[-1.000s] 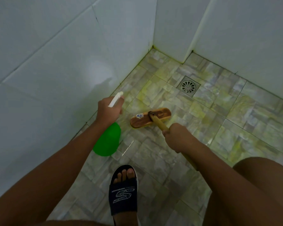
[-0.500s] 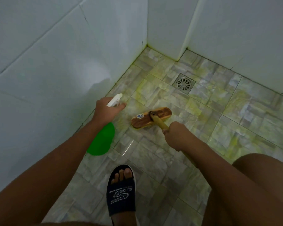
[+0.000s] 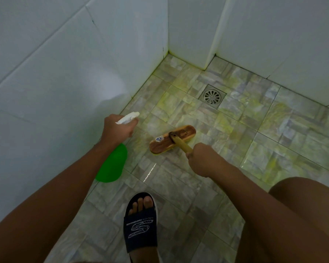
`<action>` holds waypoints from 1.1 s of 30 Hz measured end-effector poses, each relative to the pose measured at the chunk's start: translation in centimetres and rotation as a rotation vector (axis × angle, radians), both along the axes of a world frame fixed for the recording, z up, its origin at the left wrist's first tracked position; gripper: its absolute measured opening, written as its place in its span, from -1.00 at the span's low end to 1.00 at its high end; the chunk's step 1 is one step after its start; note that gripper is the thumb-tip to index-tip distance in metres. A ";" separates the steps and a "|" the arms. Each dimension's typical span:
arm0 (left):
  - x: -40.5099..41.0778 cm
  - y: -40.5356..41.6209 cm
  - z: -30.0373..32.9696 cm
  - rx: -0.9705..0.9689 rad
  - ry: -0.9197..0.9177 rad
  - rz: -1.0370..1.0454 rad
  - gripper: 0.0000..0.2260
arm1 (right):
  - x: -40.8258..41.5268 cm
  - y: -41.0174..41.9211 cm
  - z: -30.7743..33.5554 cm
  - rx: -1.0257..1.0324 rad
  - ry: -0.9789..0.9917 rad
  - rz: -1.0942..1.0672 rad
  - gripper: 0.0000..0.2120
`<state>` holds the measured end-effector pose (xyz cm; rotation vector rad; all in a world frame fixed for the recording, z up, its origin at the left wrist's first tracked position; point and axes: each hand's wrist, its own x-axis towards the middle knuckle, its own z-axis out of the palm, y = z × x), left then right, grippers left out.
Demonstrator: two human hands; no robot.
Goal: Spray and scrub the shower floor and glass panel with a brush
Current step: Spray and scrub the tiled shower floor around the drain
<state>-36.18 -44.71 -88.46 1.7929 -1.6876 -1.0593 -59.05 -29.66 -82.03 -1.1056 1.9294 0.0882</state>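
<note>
Already the left hand (image 3: 118,130) is clenched on the green spray bottle (image 3: 112,164); right hand (image 3: 199,160) grips the brush (image 3: 172,139) on the shower floor (image 3: 179,179) — slick residue could slip the sandal (image 3: 141,228).

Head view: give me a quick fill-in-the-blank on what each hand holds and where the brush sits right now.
1. The left hand grips a spray bottle whose body is coloured ____.
2. The right hand holds the brush by its ____.
3. The brush head rests on the shower ____.
4. The round metal grate beyond the brush is the floor ____.

Missing words: green; handle; floor; drain
</note>
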 end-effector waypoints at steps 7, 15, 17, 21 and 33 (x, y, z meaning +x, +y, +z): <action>1.9 -0.1 0.7 -0.032 0.027 0.129 -0.68 | 1.2 2.0 -0.4 0.012 0.061 0.138 -0.87; 4.9 0.1 -0.7 -0.063 0.163 0.163 -0.58 | 3.9 -3.7 -4.2 -0.035 0.078 0.232 -0.73; 4.7 0.1 -0.9 -0.046 0.196 0.160 -0.65 | 3.9 -10.0 -4.7 -0.057 0.066 0.222 -0.73; 4.3 0.6 -0.3 -0.029 0.225 0.151 -0.69 | 3.1 -17.6 -4.4 -0.005 0.085 0.153 -0.78; 8.3 1.2 -0.8 0.102 0.055 0.077 -0.39 | 2.8 1.1 -3.7 0.082 0.179 0.219 -0.72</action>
